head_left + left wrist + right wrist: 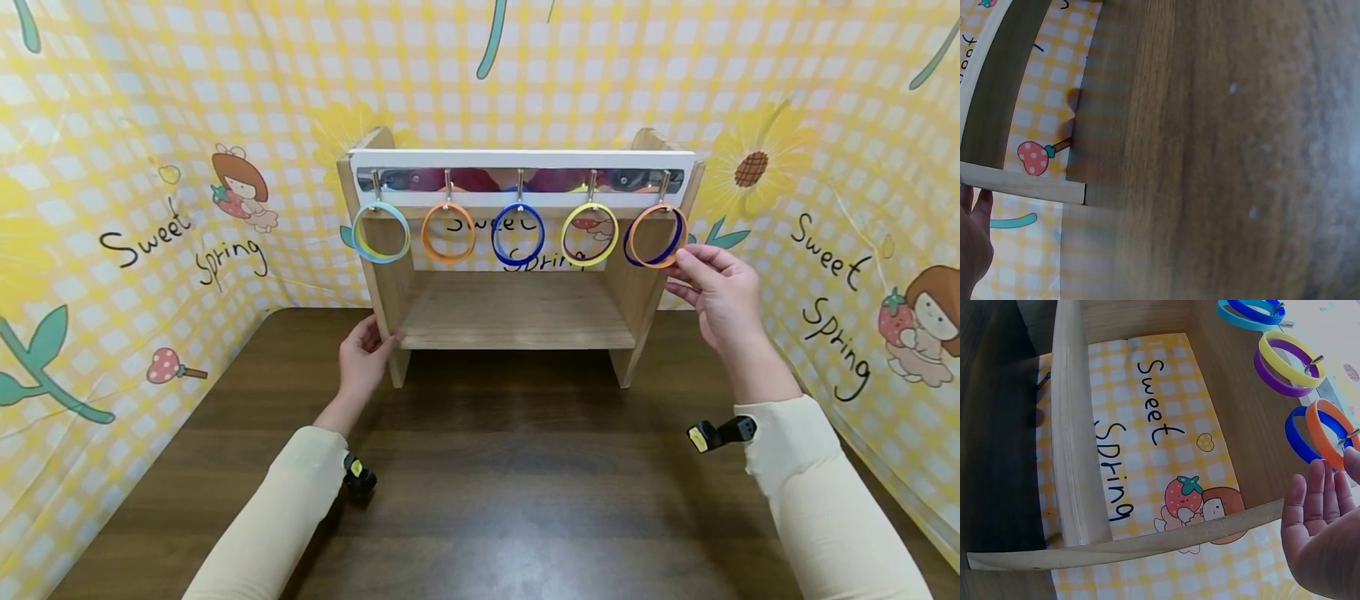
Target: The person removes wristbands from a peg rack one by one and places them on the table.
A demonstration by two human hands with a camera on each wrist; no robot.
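Observation:
My right hand (723,292) pinches the lower right edge of an orange wristband (1321,436), which hangs on the rightmost hook. A dark blue wristband (1292,434) hangs behind it on the same hook. At the other end, my left hand (363,354) grips the left side panel of the wooden rack (517,308), thumb on its front edge; the left wrist view shows its fingers against the panel's outer face. Along the hook bar (480,157) hang a light blue wristband (356,237), another orange one (424,237), a blue one (495,242) and a yellow one (617,233).
Below the rack lies a dark wooden table (510,467). Yellow checked cloth (285,75) with printed figures surrounds it at the back and sides. A purple wristband (1266,378) shows behind the yellow one. Small black cameras (720,433) sit at both wrists.

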